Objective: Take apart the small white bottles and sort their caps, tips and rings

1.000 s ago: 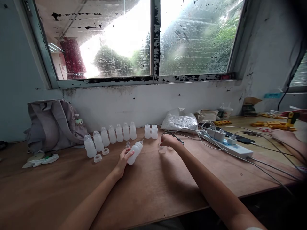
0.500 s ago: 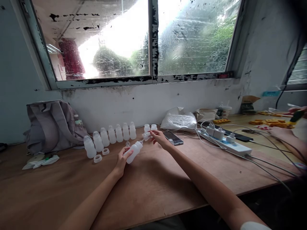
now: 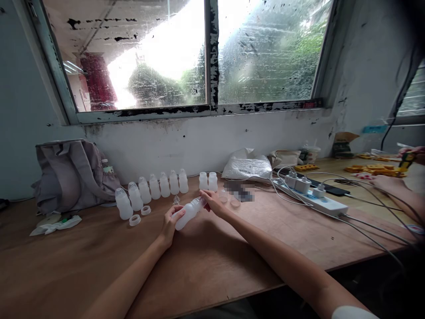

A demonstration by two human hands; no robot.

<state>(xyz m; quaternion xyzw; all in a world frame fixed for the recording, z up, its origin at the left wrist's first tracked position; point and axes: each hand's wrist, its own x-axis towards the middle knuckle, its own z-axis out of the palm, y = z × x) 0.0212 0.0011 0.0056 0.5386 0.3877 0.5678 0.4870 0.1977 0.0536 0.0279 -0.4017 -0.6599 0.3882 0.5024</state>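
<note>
The right hand [image 3: 213, 204] had come in from the right: half a second earlier it carried a clear cover [image 3: 200, 202] just short of the tip of the bottle [image 3: 186, 217], and a second earlier it was down among the covers beside the phone. Now its fingers were pinched around that cover at the bottle's top, and the thin tip, plain to see before, no longer showed. In my judgement the cover had reached its place, though whether it was seated could not be told. The left hand [image 3: 170, 222] had barely moved, its fingers wrapped around the bottle's body. The bottle leaned with its top toward the bench's far right corner, midway between the near and far edges of the bench [image 3: 212, 259].

Two more clear covers [image 3: 235, 202] lay to the right, toward the far edge. Seven covered bottles [image 3: 144, 190] and two uncovered bottles [image 3: 213, 181] stood along that edge; two rings [image 3: 135, 220] lay before the left end of the row.

The right fingers hid much of the cover, and whether the bottle's base touched the bench was unclear. Coarse pixels blotted out the phone's place. A small clear piece [image 3: 176, 200] behind the left hand was hard to make out, and a co-worker's hand [image 3: 385, 185] showed near the right border, the forearm cut off.
</note>
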